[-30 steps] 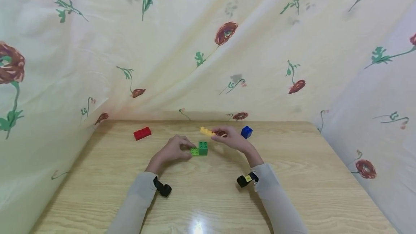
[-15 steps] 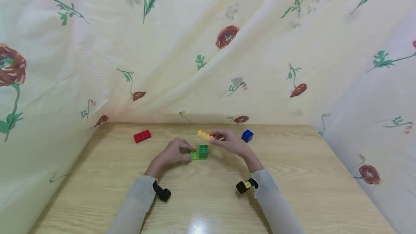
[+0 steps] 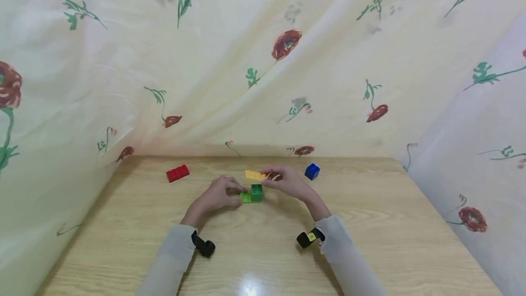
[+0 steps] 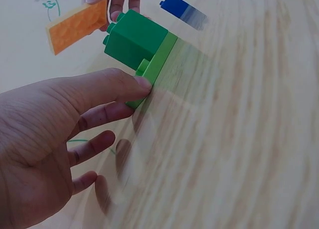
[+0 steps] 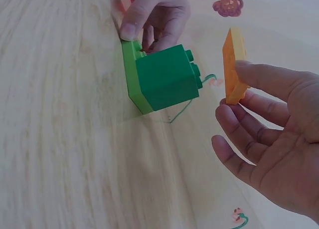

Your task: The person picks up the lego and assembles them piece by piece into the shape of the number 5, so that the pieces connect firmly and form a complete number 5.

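Note:
Between thumb and index finger my left hand (image 3: 218,193) pinches the free end of a light green plate (image 4: 160,62) lying on the table. A dark green brick (image 5: 168,78) stands upright on the plate's right end, studs up. My right hand (image 3: 287,182) pinches a flat yellow plate (image 3: 255,175) by its right end, above and apart from the dark green brick. In the left wrist view, the hollow underside of the yellow plate shows. The other fingers of the left hand are spread and touch nothing.
A red brick (image 3: 177,173) lies at the back left of the wooden table (image 3: 263,259). Behind the right hand sits a blue brick (image 3: 312,171). A flowered cloth (image 3: 230,58) hangs along the back and sides.
My right hand has carried the yellow plate slightly left and lower, turning it to lie more level. The left hand keeps its pinch on the light green plate.

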Motion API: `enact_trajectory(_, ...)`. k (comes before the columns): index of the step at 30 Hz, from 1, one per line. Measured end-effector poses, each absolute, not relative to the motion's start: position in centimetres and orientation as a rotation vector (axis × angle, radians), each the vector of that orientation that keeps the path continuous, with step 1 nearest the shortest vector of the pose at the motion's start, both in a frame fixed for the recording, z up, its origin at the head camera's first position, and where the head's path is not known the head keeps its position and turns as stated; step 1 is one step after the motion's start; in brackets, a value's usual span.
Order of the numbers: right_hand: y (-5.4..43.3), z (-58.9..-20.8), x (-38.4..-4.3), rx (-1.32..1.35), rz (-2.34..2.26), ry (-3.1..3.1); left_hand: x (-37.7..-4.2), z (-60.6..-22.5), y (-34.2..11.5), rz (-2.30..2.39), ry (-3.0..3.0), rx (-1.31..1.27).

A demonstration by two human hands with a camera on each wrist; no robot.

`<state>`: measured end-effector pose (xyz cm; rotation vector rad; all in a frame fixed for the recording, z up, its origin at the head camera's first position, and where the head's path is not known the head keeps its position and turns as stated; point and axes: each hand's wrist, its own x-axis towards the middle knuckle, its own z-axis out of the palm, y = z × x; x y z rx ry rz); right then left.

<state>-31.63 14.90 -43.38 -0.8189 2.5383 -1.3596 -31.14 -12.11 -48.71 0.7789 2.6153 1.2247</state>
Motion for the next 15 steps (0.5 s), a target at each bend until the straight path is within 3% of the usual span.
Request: enact_trajectory(15, 13.9, -43.96, -31.57, -0.921, -1.262, 2.554, -31.59, -48.77, -12.34, 1.193, 2.619, 0.808)
